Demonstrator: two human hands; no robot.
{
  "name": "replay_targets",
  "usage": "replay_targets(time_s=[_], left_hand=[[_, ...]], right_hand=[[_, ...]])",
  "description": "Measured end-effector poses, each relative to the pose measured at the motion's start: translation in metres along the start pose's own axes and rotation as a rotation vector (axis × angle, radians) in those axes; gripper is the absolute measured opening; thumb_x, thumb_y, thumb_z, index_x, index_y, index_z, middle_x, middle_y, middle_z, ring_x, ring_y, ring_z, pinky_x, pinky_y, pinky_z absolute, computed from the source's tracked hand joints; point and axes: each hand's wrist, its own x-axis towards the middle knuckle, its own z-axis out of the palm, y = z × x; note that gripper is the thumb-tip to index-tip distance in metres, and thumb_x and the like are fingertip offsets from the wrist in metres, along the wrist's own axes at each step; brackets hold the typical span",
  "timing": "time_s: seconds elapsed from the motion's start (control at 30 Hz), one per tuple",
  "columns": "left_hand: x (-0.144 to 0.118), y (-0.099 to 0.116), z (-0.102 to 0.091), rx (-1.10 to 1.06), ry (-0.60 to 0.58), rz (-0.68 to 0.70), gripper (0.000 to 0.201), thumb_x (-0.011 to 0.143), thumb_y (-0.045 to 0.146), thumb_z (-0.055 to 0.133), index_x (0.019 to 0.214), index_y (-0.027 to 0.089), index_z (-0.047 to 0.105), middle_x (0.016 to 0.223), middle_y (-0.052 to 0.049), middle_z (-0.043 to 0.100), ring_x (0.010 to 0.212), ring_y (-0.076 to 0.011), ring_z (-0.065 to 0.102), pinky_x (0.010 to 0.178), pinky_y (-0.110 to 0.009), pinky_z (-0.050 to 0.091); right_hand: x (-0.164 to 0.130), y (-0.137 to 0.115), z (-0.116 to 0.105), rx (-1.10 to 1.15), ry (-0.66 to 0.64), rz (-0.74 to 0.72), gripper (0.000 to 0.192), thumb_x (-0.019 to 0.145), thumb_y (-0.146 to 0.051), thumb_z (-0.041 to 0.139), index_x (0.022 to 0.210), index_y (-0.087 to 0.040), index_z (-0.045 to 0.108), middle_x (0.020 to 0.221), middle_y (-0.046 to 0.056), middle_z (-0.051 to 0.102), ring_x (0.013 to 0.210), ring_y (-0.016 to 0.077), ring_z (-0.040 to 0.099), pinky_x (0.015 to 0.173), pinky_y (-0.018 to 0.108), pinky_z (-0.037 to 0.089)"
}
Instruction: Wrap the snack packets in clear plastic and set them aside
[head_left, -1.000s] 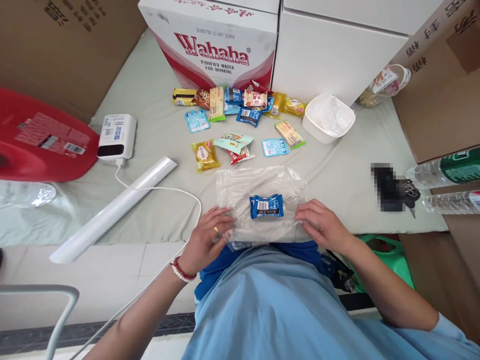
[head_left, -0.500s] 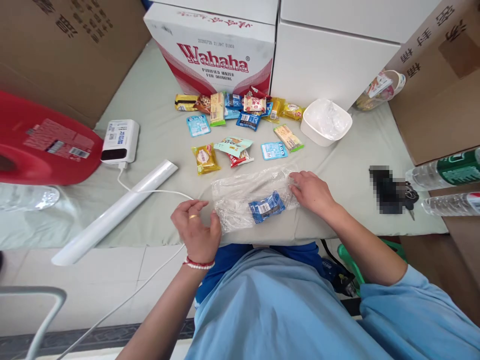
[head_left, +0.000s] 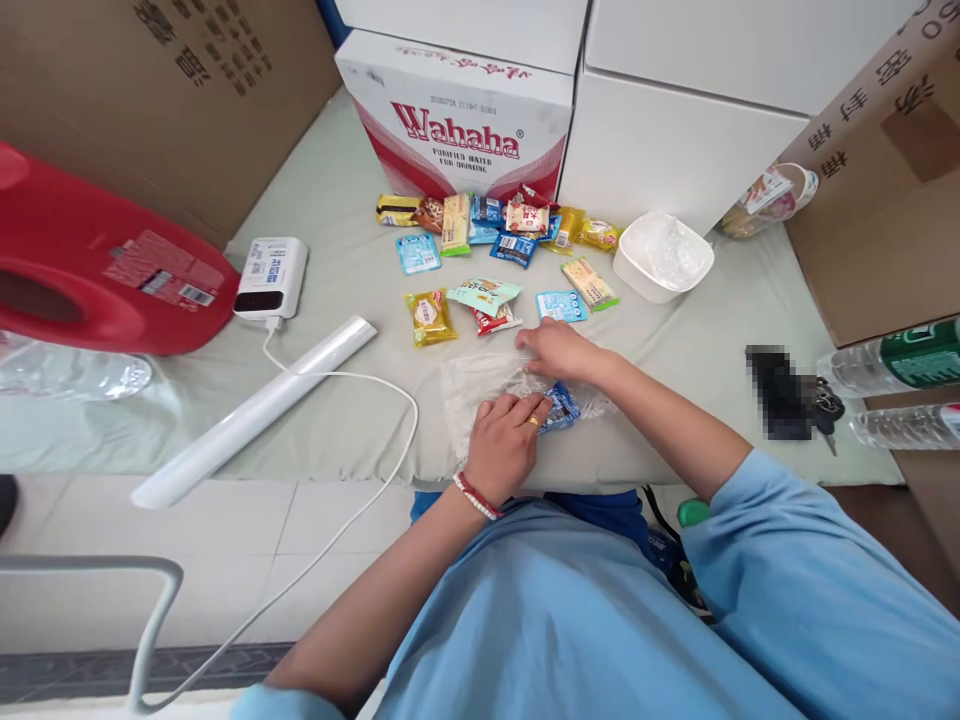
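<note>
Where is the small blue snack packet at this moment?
The blue snack packet lies in the clear plastic bag at the table's near edge, partly under the left hand, with the right hand just behind it.

- Light blue short-sleeved fabric top (head_left: 570, 620).
- Red-and-white beaded bracelet (head_left: 474, 495) on left wrist.
- Gold ring (head_left: 533, 421) on the left hand (head_left: 504, 440).

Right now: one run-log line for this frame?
left hand: pressing clear plastic bag | right hand: on bag's far edge | blue snack packet: inside bag | snack pile: beyond
</note>
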Motion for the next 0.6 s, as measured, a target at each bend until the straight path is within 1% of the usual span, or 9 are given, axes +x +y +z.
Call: replay_targets(time_s=[0.07, 0.13, 0.17, 0.23, 0.33, 0.4, 0.47, 0.53, 0.6], left_hand=[[-0.002, 0.000, 0.003, -0.023, 0.031, -0.011, 0.043, 0.102, 0.017, 0.043, 0.134, 0.029, 0.069, 0.138, -0.007, 0.069, 0.112, -0.0281, 0.058, 0.086, -0.044, 0.043], [-0.005, 0.002, 0.005, -0.025, 0.087, -0.049, 0.041, 0.101, 0.017, 0.046, 0.131, 0.030, 0.071, 0.138, -0.009, 0.066, 0.118, -0.0300, 0.054, 0.089, -0.045, 0.043], [-0.006, 0.003, 0.006, -0.016, 0.109, -0.079, 0.041, 0.100, 0.017, 0.047, 0.130, 0.031, 0.072, 0.134, -0.011, 0.066, 0.116, -0.0305, 0.054, 0.088, -0.045, 0.043], [-0.007, 0.006, 0.005, 0.010, 0.119, -0.123, 0.039, 0.100, 0.019, 0.049, 0.127, 0.032, 0.073, 0.116, -0.012, 0.068, 0.103, -0.0293, 0.055, 0.082, -0.044, 0.042], [-0.005, 0.007, 0.004, 0.036, 0.082, -0.117, 0.038, 0.101, 0.019, 0.048, 0.126, 0.032, 0.074, 0.090, -0.009, 0.063, 0.086, -0.0269, 0.052, 0.072, -0.041, 0.039], [-0.004, 0.005, 0.004, 0.039, 0.068, -0.098, 0.034, 0.101, 0.020, 0.048, 0.121, 0.030, 0.075, 0.084, -0.008, 0.062, 0.085, -0.0271, 0.052, 0.071, -0.041, 0.038], [-0.006, 0.000, 0.006, 0.037, 0.071, -0.090, 0.028, 0.102, 0.022, 0.050, 0.108, 0.027, 0.077, 0.082, -0.008, 0.062, 0.086, -0.0273, 0.053, 0.070, -0.041, 0.038], [-0.009, -0.006, 0.010, 0.011, 0.091, -0.063, 0.027, 0.102, 0.023, 0.051, 0.097, 0.025, 0.077, 0.083, -0.008, 0.064, 0.086, -0.0265, 0.055, 0.071, -0.040, 0.039], [-0.015, -0.015, 0.014, -0.073, 0.141, -0.003, 0.026, 0.102, 0.020, 0.049, 0.097, 0.024, 0.075, 0.087, -0.007, 0.069, 0.088, -0.0246, 0.059, 0.074, -0.039, 0.043]], right_hand=[[0.005, 0.006, -0.004, 0.058, -0.038, -0.023, 0.023, 0.092, -0.026, 0.066, 0.110, -0.016, 0.076, 0.094, 0.009, 0.073, 0.102, 0.0258, 0.061, 0.088, 0.032, 0.041], [0.003, 0.010, -0.012, 0.090, -0.021, -0.109, 0.016, 0.090, -0.025, 0.067, 0.099, -0.017, 0.078, 0.094, 0.008, 0.072, 0.098, 0.0233, 0.061, 0.091, 0.032, 0.040], [-0.001, 0.010, -0.017, 0.104, 0.010, -0.162, 0.014, 0.089, -0.025, 0.068, 0.097, -0.017, 0.078, 0.098, 0.008, 0.071, 0.100, 0.0230, 0.061, 0.093, 0.033, 0.039], [-0.015, 0.008, -0.025, 0.130, 0.070, -0.244, 0.012, 0.089, -0.022, 0.068, 0.095, -0.017, 0.077, 0.105, 0.009, 0.068, 0.100, 0.0220, 0.060, 0.092, 0.032, 0.040], [-0.047, -0.004, -0.025, 0.127, 0.102, -0.236, 0.018, 0.094, -0.020, 0.058, 0.097, -0.017, 0.076, 0.100, 0.008, 0.065, 0.086, 0.0185, 0.059, 0.075, 0.028, 0.040], [-0.071, -0.012, -0.014, 0.110, 0.134, -0.221, 0.024, 0.097, -0.019, 0.054, 0.106, -0.019, 0.076, 0.097, 0.007, 0.064, 0.080, 0.0171, 0.058, 0.068, 0.027, 0.038], [-0.092, -0.018, 0.006, 0.119, 0.200, -0.261, 0.030, 0.098, -0.018, 0.051, 0.118, -0.022, 0.074, 0.097, 0.006, 0.063, 0.078, 0.0158, 0.056, 0.066, 0.025, 0.038], [-0.105, -0.020, 0.030, 0.156, 0.287, -0.311, 0.035, 0.101, -0.018, 0.048, 0.127, -0.025, 0.071, 0.096, 0.005, 0.061, 0.076, 0.0144, 0.055, 0.065, 0.024, 0.039], [-0.112, -0.019, 0.053, 0.216, 0.378, -0.327, 0.038, 0.104, -0.018, 0.044, 0.131, -0.026, 0.069, 0.094, 0.004, 0.059, 0.075, 0.0137, 0.053, 0.066, 0.023, 0.041]])
